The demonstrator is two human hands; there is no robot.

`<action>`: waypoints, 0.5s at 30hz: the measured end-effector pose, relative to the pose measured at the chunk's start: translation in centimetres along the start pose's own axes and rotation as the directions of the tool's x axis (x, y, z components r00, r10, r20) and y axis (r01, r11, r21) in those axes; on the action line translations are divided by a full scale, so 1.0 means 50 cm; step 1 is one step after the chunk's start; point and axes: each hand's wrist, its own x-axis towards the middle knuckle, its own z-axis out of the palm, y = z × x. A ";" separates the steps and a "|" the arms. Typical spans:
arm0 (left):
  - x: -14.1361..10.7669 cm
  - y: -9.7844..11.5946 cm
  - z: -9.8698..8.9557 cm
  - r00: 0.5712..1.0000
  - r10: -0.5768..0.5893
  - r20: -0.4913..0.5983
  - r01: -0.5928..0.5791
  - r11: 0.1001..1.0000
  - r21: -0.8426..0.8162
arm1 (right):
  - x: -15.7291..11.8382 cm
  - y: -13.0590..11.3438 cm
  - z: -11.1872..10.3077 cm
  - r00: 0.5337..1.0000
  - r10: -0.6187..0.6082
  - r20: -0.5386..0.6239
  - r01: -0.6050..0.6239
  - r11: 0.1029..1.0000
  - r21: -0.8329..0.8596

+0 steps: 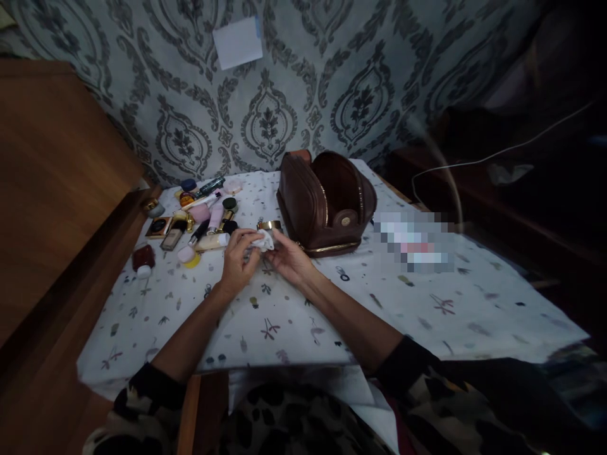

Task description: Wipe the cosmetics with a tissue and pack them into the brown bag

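Above the table, my two hands meet over a crumpled white wipe [263,241]. My left hand [239,260] pinches it from the left with bent fingers. From the other side my right hand [290,258] closes its fingers at the wipe's right edge. Just beyond the fingertips shows a round gold-rimmed jar or lid [269,225]; whether my fingers touch it, I cannot tell. A brown cosmetic bag [303,205] stands unzipped to the right of my hands. Left of them lies a cluster of cosmetics, among them a cream-coloured tube [212,242] and a pink-and-yellow jar [188,256].
A dark red bottle with a white cap [143,260] lies at the table's left. A blurred-out packet [415,243] is right of the bag. The patterned white tablecloth [265,328] spreads toward me. A wooden panel [57,177] borders the left, and patterned wallpaper [284,95] the back.
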 end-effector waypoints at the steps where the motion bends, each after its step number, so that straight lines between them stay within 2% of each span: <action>1: 0.001 -0.002 -0.001 1.000 -0.021 -0.021 0.021 1.000 -0.007 | -0.001 0.001 0.000 1.000 0.010 -0.007 -0.010 1.000 -0.014; 6: 0.006 -0.017 -0.004 0.986 -0.128 -0.103 0.123 0.991 -0.055 | -0.006 0.004 -0.001 0.997 0.079 -0.015 -0.079 0.995 -0.054; 9: 0.006 -0.023 -0.005 0.980 -0.169 -0.102 0.163 0.985 -0.061 | -0.006 0.004 -0.002 0.996 0.094 -0.012 -0.094 0.994 -0.059; 15: 0.003 -0.015 -0.003 0.998 -0.061 -0.012 0.060 0.997 -0.041 | 0.000 0.000 -0.007 0.991 0.132 -0.025 -0.133 0.991 -0.009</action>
